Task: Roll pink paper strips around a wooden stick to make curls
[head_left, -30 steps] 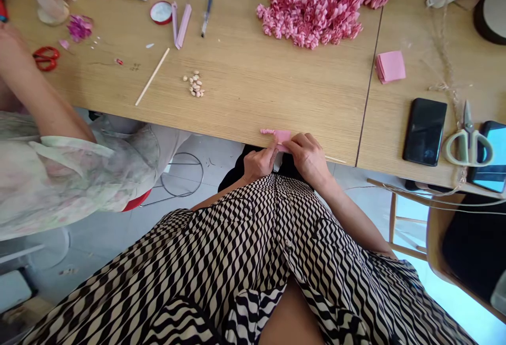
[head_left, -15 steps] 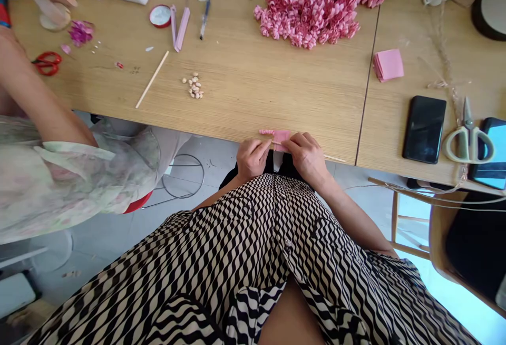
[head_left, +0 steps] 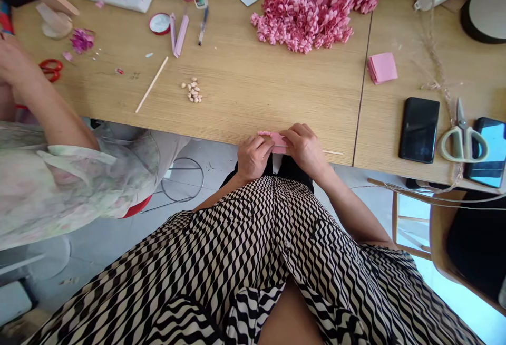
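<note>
At the table's front edge, a small pink sheet (head_left: 280, 141), perhaps paper or foam, lies between my two hands. Its left part is a row of small curled loops (head_left: 264, 133). My left hand (head_left: 253, 156) is closed, pinching the sheet's left side just below those curls. From the right, my right hand (head_left: 306, 147) presses bent fingers and thumb onto the sheet. A thin pale stick (head_left: 333, 152) sticks out to the right from under my right hand; its other end is hidden.
Curled pink pieces (head_left: 304, 12) are heaped at the back. Pink squares (head_left: 382, 68), a black phone (head_left: 419, 130) and scissors (head_left: 462, 136) lie to the right. Beige beads (head_left: 193, 90) and a wooden stick (head_left: 152, 85) lie left. A co-worker's arm (head_left: 39, 89) reaches in at far left.
My right hand has shifted slightly up and over the sheet. My left fingers have moved over the curled end. The view has tilted a little; the co-worker's hand now shows.
</note>
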A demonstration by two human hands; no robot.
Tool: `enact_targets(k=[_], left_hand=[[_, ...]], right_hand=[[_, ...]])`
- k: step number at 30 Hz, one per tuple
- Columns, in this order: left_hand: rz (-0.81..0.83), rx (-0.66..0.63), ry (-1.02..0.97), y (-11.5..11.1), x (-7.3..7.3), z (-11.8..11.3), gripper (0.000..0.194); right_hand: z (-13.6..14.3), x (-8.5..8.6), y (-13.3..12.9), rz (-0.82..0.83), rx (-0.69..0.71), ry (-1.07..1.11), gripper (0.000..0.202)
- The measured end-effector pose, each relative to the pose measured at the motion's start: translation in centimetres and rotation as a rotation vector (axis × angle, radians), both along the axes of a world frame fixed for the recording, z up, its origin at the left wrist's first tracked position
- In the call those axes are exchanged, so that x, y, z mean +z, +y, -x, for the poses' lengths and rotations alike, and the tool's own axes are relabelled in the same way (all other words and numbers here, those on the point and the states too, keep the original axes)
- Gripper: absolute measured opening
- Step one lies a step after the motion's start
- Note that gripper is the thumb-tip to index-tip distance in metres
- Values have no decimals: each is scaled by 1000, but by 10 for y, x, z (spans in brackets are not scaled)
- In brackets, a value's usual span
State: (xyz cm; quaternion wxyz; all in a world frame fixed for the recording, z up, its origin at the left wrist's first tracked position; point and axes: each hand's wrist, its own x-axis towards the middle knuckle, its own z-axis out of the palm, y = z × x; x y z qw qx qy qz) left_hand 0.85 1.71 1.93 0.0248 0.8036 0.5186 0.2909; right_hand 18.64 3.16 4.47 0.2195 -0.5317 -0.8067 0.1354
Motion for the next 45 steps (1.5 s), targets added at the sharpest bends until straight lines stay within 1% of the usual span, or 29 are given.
enact_targets(k=[4,7,11,14,17,21,23,25,27,29,33,37,45], left_hand=[[44,-27,5,2,2,1,35],[62,-39,6,3,4,1,36],[30,-48,39,4,5,2,35],[69,-69,27,5,7,3,31],[127,-84,4,6,9,3,25],[167,-84,33,7,13,2,18],[188,-89,51,7,16,2,17],[209,-99,59,7,17,1,14],[211,-117,54,7,16,1,12],[199,-124,42,8,14,0,11],[205,-143,28,9,10,-1,11],[194,-143,26,12,7,0,11],[182,-173,-37,16,6,1,11]], right_hand=[[7,-1,22,19,-1,13,23],[12,-1,29,63,16,-26,22],[15,4,30,96,-9,-56,19],[15,6,30,127,-27,-60,16],[16,2,30,138,-49,-50,15],[16,-3,32,126,-70,-58,17],[14,-1,33,149,-66,-46,15],[13,4,35,213,-49,-33,16],[13,9,36,265,-51,-46,18],[14,12,37,278,-61,-80,16],[14,7,35,239,-71,-97,14],[15,2,33,209,-112,-94,14],[15,4,31,192,-128,-101,13]])
